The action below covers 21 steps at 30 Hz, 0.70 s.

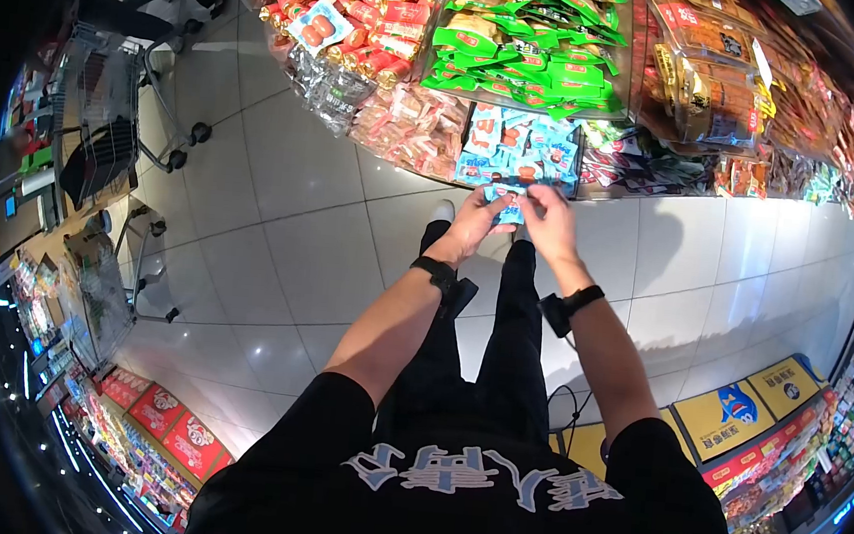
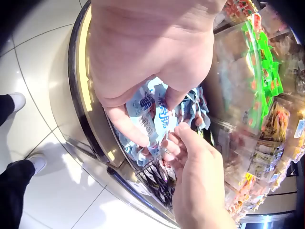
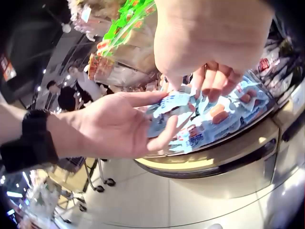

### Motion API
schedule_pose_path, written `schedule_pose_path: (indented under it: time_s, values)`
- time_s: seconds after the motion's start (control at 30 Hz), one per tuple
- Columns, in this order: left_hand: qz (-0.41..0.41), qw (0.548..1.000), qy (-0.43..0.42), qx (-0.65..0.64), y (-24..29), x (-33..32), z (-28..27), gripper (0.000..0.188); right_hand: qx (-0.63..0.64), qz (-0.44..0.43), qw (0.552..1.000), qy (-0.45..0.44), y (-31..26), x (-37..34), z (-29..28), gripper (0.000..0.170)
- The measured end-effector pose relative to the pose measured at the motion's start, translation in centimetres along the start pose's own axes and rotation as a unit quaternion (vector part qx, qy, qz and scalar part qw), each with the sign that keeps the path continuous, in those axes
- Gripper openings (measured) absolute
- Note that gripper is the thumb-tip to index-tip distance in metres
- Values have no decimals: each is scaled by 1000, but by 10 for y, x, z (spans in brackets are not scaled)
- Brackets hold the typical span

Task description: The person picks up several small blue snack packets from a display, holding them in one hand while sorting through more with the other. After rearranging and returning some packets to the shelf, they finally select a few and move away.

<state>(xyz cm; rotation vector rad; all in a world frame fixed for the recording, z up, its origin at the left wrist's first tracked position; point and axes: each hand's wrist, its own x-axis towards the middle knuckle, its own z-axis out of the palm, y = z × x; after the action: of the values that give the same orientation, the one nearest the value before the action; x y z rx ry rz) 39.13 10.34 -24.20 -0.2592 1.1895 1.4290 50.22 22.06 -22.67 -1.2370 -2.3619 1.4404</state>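
Observation:
A small light-blue snack packet [image 1: 508,207] [image 2: 155,107] [image 3: 173,102] is held between both hands over the front of the display. My left hand [image 1: 471,226] [image 2: 155,52] [image 3: 112,125] grips its body, thumb on one side and fingers on the other. The right hand [image 1: 553,227] [image 2: 198,176] [image 3: 214,43] pinches the packet's edge with thumb and fingertips. Just beyond the hands, a bin holds more blue packets [image 1: 547,141] [image 3: 238,107]. Whether the packet is torn cannot be told.
Green packets [image 1: 534,55] fill a raised clear bin, with red-wrapped snacks [image 1: 367,11] to its left and brown snack packs [image 1: 718,79] to its right. Shopping carts [image 1: 110,91] stand at the left on the tiled floor [image 1: 284,175]. Yellow boxes [image 1: 726,416] lie at the lower right.

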Motion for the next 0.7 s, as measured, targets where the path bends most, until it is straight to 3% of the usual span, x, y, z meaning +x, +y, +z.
schedule_pose_path:
  time_s: [0.07,0.17,0.3,0.37,0.4,0.5,0.53,0.7]
  values:
    - [-1,999,18,41,-3,3,-1,28,191,138,968,-80,19,-6,14,26]
    - [0,994,44,99,-2,1,0,29,322,204,919,-100,19,-10,12,20]
    - [-2,985,92,145,-1,3,-2,30,305,105,946,10,27,-3,14,15]
    - [-27,988,109,102,-4,10,-9,28,108,69,989,75,29,8,9,17]
    - [-41,989,116,80,-6,12,-11,26,3,-38,992,123,20,14,5,18]
    - [-38,994,99,27,-12,17,-20,24,-173,-234,948,130,34,36,5,21]
    - [-32,995,94,17,-15,19,-22,24,-209,-209,953,69,35,36,7,24]
    - [-10,997,76,-13,-22,29,-25,22,-239,-184,953,-3,36,31,20,34]
